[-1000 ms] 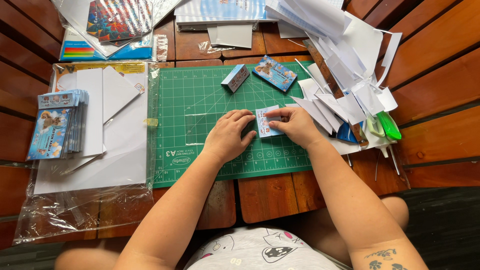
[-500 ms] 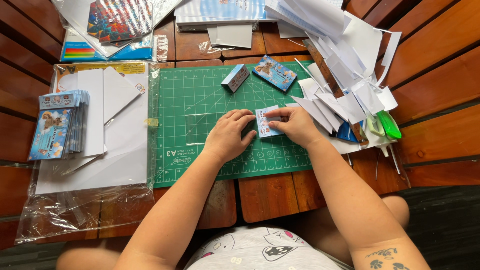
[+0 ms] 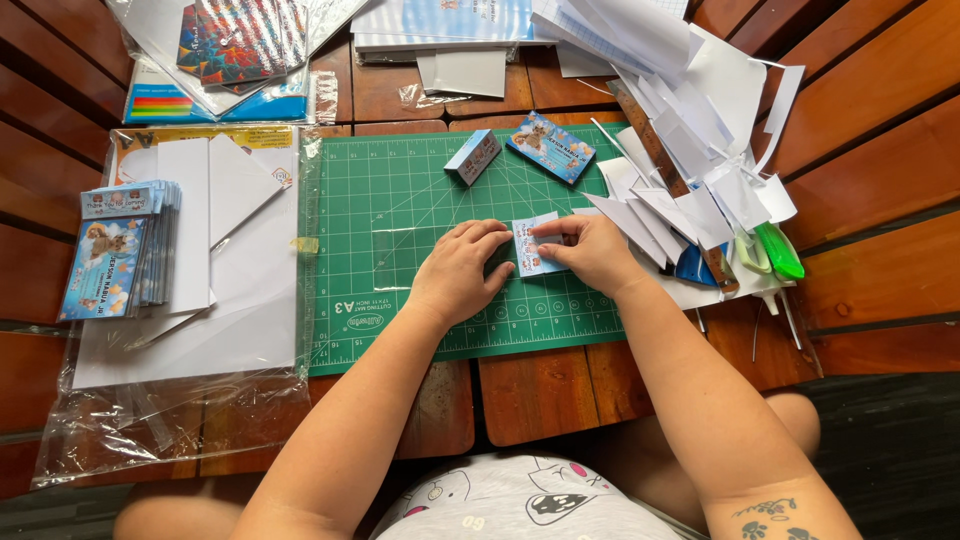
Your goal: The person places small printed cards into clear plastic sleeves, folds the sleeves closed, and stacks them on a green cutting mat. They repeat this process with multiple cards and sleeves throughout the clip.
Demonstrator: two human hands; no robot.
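Note:
Both my hands rest on a green cutting mat (image 3: 400,200) on a wooden slatted table. My left hand (image 3: 462,268) lies flat on the mat, its fingertips pressing on the left edge of a small blue and white printed card (image 3: 532,246). My right hand (image 3: 592,250) pinches the same card from the right, thumb and fingers on its top edge. The card lies against the mat between the two hands, partly hidden by my fingers.
Two small blue printed boxes (image 3: 472,156) (image 3: 550,146) lie on the mat's far side. A stack of blue printed cards (image 3: 122,250) sits at left on white sheets in a clear plastic bag. White paper scraps (image 3: 690,130), a ruler and a green-handled tool (image 3: 778,250) pile at right.

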